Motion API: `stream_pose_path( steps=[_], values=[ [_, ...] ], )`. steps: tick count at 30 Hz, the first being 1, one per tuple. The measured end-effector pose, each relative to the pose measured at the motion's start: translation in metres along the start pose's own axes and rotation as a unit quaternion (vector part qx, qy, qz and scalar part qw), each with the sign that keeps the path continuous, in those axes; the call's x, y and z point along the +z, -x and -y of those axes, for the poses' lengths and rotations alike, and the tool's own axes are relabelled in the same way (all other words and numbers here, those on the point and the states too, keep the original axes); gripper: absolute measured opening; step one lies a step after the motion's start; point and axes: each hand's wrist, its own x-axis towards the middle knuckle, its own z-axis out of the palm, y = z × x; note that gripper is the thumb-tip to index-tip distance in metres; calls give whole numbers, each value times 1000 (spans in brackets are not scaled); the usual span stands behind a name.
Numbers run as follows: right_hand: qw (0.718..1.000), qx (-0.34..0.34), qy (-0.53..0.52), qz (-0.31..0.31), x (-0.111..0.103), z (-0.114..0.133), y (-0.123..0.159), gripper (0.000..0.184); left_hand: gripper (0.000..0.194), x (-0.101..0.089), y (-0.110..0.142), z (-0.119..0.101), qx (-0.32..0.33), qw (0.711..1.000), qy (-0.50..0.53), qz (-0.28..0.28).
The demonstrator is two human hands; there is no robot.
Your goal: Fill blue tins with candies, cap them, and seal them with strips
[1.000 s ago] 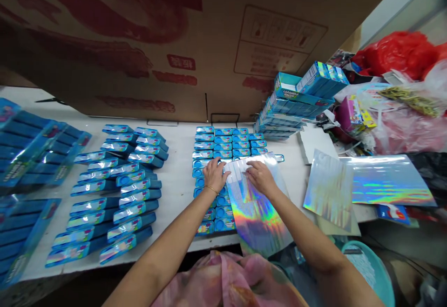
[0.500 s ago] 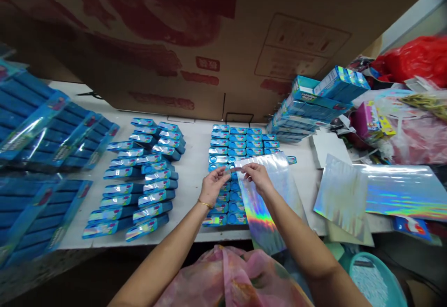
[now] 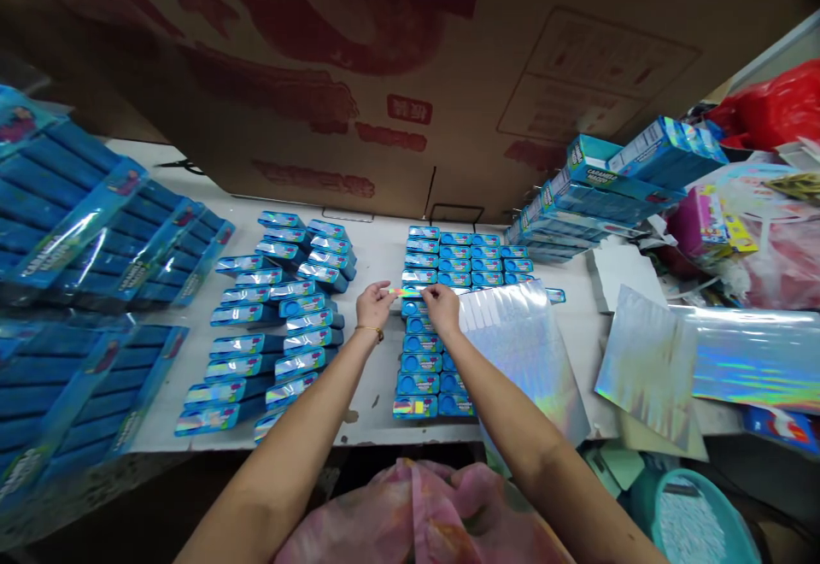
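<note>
A narrow shiny holographic sticker strip (image 3: pixel 406 292) is stretched level between my two hands. My left hand (image 3: pixel 375 306) pinches its left end, and my right hand (image 3: pixel 441 306) pinches the right end. Beneath the strip stand rows of small blue boxes (image 3: pixel 418 384), several showing a round recess on top. The strip is just over one box in the left column; whether it touches the box I cannot tell. Right of my right hand lies a silvery holographic sticker sheet (image 3: pixel 525 350), partly under my forearm.
More blue boxes (image 3: pixel 304 325) stand in uneven rows at left, beside wrapped blue packs (image 3: pixel 70 239). A large cardboard carton (image 3: pixel 384 77) walls off the back. Display boxes (image 3: pixel 595 188) are stacked at back right. Further sheets (image 3: pixel 647 367) lie right; a teal basin (image 3: pixel 695 513) sits below.
My hands have moved slightly apart and up, and the strip is now drawn out flat between them. The whole view has shifted, so the table things appear further right.
</note>
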Motion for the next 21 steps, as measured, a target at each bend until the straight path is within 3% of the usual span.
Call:
stream_pose_path(
  steps=[8,13,17,19,21],
  values=[
    [975,-62,212,18,6,-3,-7,18,38,8,-11,19,-8,999,-37,-5],
    [941,-121,314,36,-3,-2,-1,26,27,9,-6,24,43,987,-153,-6],
    [885,-229,386,125,-11,-1,6,36,39,4,3,23,154,937,-303,84],
    [873,-247,396,145,-15,-2,7,39,43,2,7,19,172,905,-379,89],
    [882,-236,382,147,-27,-8,6,35,41,4,13,11,185,886,-422,59]
  ],
)
